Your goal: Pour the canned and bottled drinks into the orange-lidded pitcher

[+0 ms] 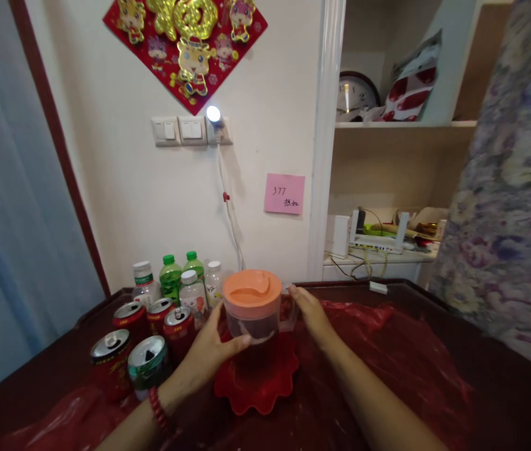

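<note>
A clear plastic pitcher [252, 327] with an orange lid [252, 291] stands upright in front of me. My left hand [213, 347] is closed around its left side, the thumb across the front and the fingertips hidden behind. At the pitcher's right, my right hand [310, 313] grips the clear handle [288, 316]; most of its fingers are out of sight. Just below and in front of the pitcher is a red plate with a wavy rim [256, 401]. Whether the pitcher rests on the plate or is held above it, I cannot tell.
Several opened drink cans [110, 363] and several bottles [170, 279] crowd the table's left side. Crumpled red plastic film [387, 357] covers part of the dark table. A small white block [378, 287] lies at the back right. A white cord [228, 213] hangs down the wall.
</note>
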The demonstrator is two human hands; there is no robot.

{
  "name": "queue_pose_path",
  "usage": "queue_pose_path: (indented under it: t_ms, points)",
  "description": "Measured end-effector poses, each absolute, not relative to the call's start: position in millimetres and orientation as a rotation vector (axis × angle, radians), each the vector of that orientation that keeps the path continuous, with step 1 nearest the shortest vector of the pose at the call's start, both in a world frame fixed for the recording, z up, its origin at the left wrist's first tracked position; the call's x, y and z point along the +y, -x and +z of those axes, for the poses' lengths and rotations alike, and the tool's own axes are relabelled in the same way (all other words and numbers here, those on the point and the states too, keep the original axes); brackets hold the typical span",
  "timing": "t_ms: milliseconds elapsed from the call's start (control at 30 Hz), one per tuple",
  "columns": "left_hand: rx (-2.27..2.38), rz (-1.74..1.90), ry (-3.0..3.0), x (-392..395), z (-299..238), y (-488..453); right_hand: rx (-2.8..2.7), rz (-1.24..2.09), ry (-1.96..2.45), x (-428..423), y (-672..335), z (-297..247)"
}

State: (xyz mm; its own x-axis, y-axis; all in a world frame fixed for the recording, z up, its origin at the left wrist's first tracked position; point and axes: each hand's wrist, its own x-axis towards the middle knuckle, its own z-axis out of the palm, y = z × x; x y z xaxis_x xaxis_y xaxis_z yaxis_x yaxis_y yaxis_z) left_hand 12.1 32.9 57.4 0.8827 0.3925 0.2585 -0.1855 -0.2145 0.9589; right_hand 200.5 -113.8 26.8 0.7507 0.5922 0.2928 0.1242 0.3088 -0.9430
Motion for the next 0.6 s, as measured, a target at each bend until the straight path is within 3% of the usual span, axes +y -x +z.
queue_pose_path:
  t_ms: [367,600]
  points:
    - [0.194,0.545,-1.818,37,54,-29,-0.503,0.223,1.081,-87,-187,28]
    - [0.116,0.626,-1.836,16,102,-20,-0.531,0.076,0.98,-105,-175,76]
